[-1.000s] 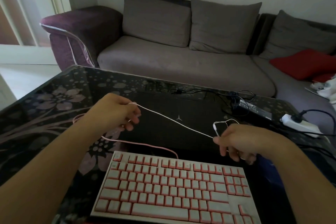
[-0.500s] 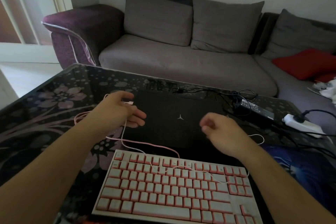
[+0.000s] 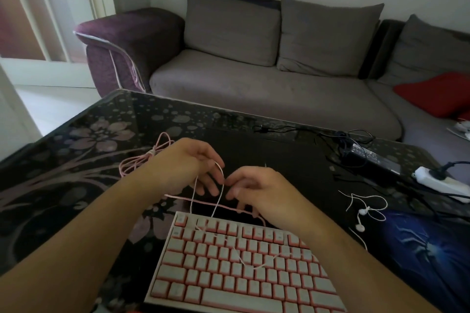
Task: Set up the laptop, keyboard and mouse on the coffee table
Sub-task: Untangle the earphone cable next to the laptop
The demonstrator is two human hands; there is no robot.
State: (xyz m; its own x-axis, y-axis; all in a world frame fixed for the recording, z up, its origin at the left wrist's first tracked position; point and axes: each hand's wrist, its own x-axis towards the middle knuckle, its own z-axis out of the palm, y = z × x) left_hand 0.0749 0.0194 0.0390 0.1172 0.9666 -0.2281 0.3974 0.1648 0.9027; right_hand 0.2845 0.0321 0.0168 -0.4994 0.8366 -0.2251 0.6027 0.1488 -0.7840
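Observation:
A closed black laptop [image 3: 292, 160] lies in the middle of the dark flowered coffee table [image 3: 63, 160]. In front of it sits a white and pink keyboard [image 3: 241, 269], whose pink cable [image 3: 142, 160] is coiled to the left. My left hand [image 3: 183, 168] holds a thin white earphone cable [image 3: 220, 193] looped over its fingers, and the cable hangs down onto the keys. My right hand [image 3: 256, 190] meets it, fingertips pinched on the same cable. The earbuds [image 3: 361, 218] lie on the table to the right. No mouse is in view.
A blue mouse pad [image 3: 422, 249] lies at the right front. A black power adapter [image 3: 371, 162] with tangled leads and a white power strip [image 3: 442, 183] sit at the right rear. A grey sofa [image 3: 267, 94] with a red cushion [image 3: 437, 94] stands behind the table.
The taut earphone cable went slack when my right hand let go, and the earbuds now lie on the table. My right hand has come back to the cable beside my left hand.

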